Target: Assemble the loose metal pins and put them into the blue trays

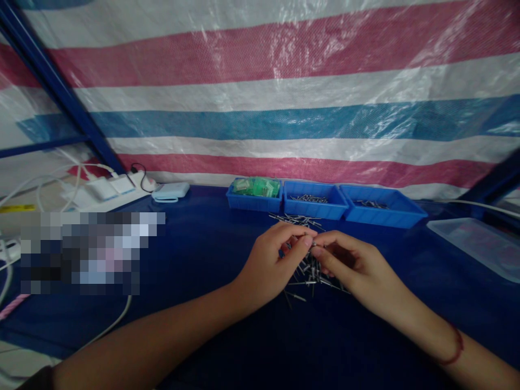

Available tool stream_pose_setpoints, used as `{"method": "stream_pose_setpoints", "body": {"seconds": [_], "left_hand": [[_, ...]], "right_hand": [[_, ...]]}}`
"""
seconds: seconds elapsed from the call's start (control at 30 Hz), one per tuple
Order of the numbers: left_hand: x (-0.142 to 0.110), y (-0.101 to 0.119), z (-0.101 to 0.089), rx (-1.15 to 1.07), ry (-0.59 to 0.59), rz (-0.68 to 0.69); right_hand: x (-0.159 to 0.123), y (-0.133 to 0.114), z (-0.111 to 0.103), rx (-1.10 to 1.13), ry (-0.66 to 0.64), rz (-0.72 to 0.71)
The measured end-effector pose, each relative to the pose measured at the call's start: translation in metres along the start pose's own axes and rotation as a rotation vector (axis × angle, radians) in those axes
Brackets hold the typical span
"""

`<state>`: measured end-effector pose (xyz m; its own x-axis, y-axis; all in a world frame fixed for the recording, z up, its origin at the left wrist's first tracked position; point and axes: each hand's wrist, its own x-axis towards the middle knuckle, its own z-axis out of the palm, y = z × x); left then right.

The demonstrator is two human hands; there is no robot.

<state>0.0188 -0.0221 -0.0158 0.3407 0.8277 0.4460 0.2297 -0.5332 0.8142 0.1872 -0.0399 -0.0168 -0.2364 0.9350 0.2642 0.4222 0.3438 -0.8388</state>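
A loose pile of silver blind rivets (311, 268) with long thin stems lies on the blue tabletop. Just over the pile, my left hand (280, 252) and my right hand (351, 260) meet at their fingertips. Each has thumb and forefinger pinched together, and a small bit of metal, which looks like one of the rivets, shows between them. The fingers cover most of it. More rivets spread out behind my hands, close to the blue bins.
Along the back stand a blue bin (255, 203) with green-and-clear packets, a middle bin (314, 210) and a right bin (384, 216), both holding metal pieces. A clear plastic lid (479, 246) lies at right. At left are a power strip (108, 189), cables and a light-blue case (170, 192).
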Motion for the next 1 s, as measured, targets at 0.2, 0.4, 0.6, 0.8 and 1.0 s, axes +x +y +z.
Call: {"method": "stream_pose_setpoints", "body": {"seconds": [0.2,0.4,0.6,0.8,1.0], "left_hand": [[0.002,0.001,-0.001,0.038,0.020,-0.045],[0.006,-0.008,-0.004,0.078,-0.062,-0.065],[0.009,-0.009,-0.004,0.130,-0.147,-0.053],[0.011,-0.009,-0.007,0.227,-0.025,-0.071],[0.015,-0.015,-0.013,0.292,-0.005,-0.067]], "right_hand": [[0.001,0.002,-0.001,0.043,0.093,0.062],[0.001,0.004,-0.003,0.071,0.193,0.053],[-0.002,-0.003,-0.010,-0.252,0.161,-0.206],[0.020,0.014,-0.047,-0.561,0.382,-0.247],[0.044,0.063,-0.096,-0.897,0.644,-0.050]]}}
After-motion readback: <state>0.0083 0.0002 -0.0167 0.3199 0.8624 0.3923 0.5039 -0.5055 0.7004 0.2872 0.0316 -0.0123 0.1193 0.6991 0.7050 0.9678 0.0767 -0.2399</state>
